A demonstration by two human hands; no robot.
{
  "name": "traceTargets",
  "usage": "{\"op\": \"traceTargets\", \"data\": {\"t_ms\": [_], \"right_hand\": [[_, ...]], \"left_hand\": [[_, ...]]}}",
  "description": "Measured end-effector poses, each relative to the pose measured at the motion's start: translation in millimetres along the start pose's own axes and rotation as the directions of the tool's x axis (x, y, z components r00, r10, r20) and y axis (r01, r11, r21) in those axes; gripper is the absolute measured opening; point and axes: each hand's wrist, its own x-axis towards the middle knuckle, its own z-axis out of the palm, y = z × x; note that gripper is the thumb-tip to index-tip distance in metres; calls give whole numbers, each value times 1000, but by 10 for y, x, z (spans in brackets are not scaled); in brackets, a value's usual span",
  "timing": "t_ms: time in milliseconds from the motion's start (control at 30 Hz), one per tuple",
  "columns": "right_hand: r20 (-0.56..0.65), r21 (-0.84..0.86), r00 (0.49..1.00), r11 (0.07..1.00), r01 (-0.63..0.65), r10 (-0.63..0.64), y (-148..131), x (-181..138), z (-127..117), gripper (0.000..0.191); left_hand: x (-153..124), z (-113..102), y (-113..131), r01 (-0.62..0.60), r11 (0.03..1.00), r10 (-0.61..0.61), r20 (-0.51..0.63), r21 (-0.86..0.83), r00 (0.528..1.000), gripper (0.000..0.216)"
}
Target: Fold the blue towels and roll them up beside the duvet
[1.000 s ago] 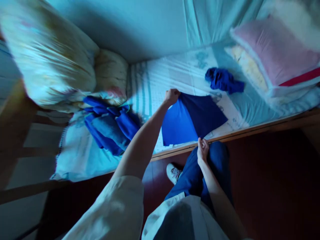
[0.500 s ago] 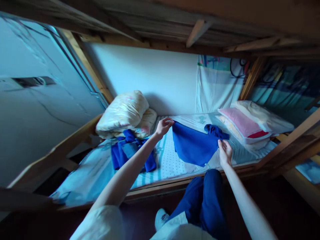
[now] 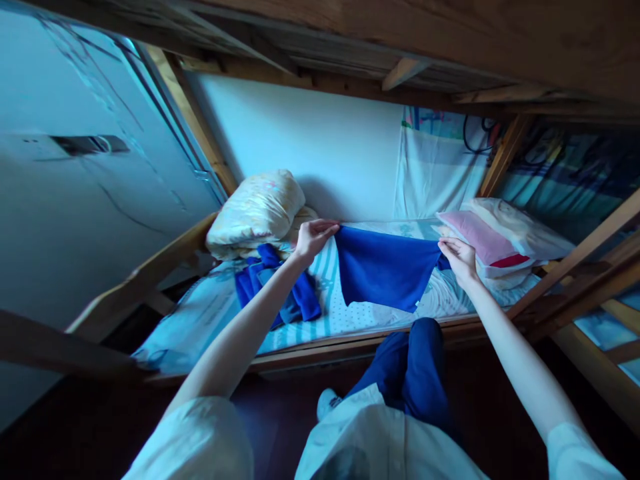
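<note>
A blue cloth [image 3: 385,270] hangs stretched between my two hands above the lower bunk, with a small white tag at its bottom right corner. My left hand [image 3: 316,238] pinches its upper left corner. At the upper right corner, my right hand [image 3: 458,257] grips it between thumb and fingers. Behind the cloth near my right hand, a bit of another dark blue crumpled cloth [image 3: 443,263] peeks out, mostly hidden. To the left on the bed lies a heap of blue clothing [image 3: 303,297], partly covered by my left forearm.
A folded quilt [image 3: 257,213] is piled at the bed's left end. Pillows, one pink [image 3: 483,237], are stacked at the right. The upper bunk's wooden beam [image 3: 350,40] runs overhead. A wooden bed rail [image 3: 360,347] edges the striped mattress sheet [image 3: 200,333].
Both my hands have risen, the right one more, so the cloth's top edge is now nearly level and taut. It covers most of the crumpled blue cloth behind. The view has shifted slightly.
</note>
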Motion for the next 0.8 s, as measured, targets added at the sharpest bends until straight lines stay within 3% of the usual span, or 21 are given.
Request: {"op": "traceTargets", "data": {"t_ms": [167, 400, 600, 700, 800], "right_hand": [[158, -30, 968, 980, -195, 198, 12, -232, -36, 54], [223, 33, 855, 873, -487, 468, 296, -365, 24, 49], [275, -17, 790, 824, -566, 548, 752, -140, 324, 34], [274, -71, 784, 824, -562, 557, 1041, 73, 582, 27], [199, -114, 801, 825, -553, 564, 1317, 343, 885, 22]], "left_hand": [[-331, -237, -52, 150, 988, -151, 35, 19, 988, 69], [-636, -611, -341, 408, 912, -410, 95, 45, 907, 55], [-581, -709, -984, 469, 879, -477, 125, 90, 870, 52], [-435, -617, -1366, 496, 862, -505, 86, 105, 859, 57], [-149, -457, -1677, 489, 865, -496, 46, 114, 867, 62]]}}
